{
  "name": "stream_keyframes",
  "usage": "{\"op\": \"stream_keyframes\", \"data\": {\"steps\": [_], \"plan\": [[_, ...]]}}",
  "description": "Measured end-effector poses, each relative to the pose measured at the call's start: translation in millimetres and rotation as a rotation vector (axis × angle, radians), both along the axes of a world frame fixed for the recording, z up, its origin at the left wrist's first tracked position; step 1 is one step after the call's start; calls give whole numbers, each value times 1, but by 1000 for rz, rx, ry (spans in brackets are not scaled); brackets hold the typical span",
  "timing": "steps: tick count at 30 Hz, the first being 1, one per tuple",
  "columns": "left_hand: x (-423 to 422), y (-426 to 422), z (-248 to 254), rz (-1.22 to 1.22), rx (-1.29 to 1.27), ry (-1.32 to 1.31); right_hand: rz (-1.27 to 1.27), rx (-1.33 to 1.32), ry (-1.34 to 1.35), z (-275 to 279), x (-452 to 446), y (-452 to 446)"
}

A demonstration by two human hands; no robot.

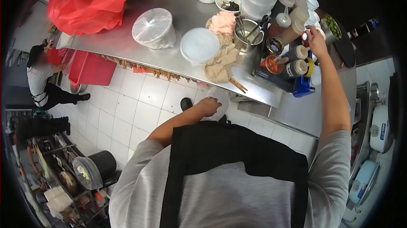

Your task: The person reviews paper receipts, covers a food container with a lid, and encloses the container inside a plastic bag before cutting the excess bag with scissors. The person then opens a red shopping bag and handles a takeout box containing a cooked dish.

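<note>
the person's left arm bends at the elbow, its forearm slanting inward in front of the torso, and the left hand (210, 106) is low with its fingers curled in. the right arm reaches forward, well extended, the wrist bent inward and the right hand (316, 39) partly curled, its grip unclear.

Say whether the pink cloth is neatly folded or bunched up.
Bunched up: the pink cloth lies in a rumpled heap beside the metal pot.
</note>
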State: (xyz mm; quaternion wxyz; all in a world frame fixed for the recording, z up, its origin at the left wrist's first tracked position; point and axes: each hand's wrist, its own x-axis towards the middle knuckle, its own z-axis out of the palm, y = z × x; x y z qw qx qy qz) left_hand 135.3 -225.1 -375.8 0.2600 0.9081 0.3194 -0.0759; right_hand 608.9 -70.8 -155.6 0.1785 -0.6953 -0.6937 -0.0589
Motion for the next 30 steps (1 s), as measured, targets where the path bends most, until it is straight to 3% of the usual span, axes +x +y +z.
{"op": "stream_keyframes", "data": {"steps": [2, 4, 8, 9, 10, 12, 13, 15, 19, 22, 25, 27, 29, 30], "plan": [[-18, -1, 28, 18, -15, -170, -104, 53, -37, 8, -15, -6], [-44, -4, 62, 89, -17, -318, -34, 244, -45, 28, -4, -14], [-106, -23, 87, 557, 38, -576, -72, 362, -39, 95, -11, -68], [-123, -25, 91, 664, 40, -502, -52, 408, -14, 104, -8, -84], [-134, -28, 105, 827, 28, -427, -63, 443, 98, 115, -21, -103], [-154, -20, 118, 1009, 114, -567, -81, 514, 250, 131, -50, -137], [-172, -9, 112, 968, 289, -563, -89, 553, 288, 135, -61, -150], [-183, 20, 131, 1049, 260, -715, -75, 637, 457, 133, -77, -167], [-193, 99, 161, 1055, 379, -763, -96, 698, 656, 123, -124, -179], [-192, 140, 184, 1040, 355, -792, -99, 536, 656, 116, -183, -166], [-194, 167, 187, 942, 210, -994, 31, 479, 611, 104, -241, -141], [-197, 173, 186, 852, 345, -902, 63, 408, 633, 94, -273, -124], [-201, 179, 185, 805, 439, -841, 41, 235, 821, 87, -309, -113], [-201, 183, 184, 797, 462, -835, 118, 266, 757, 81, -324, -105]]}}
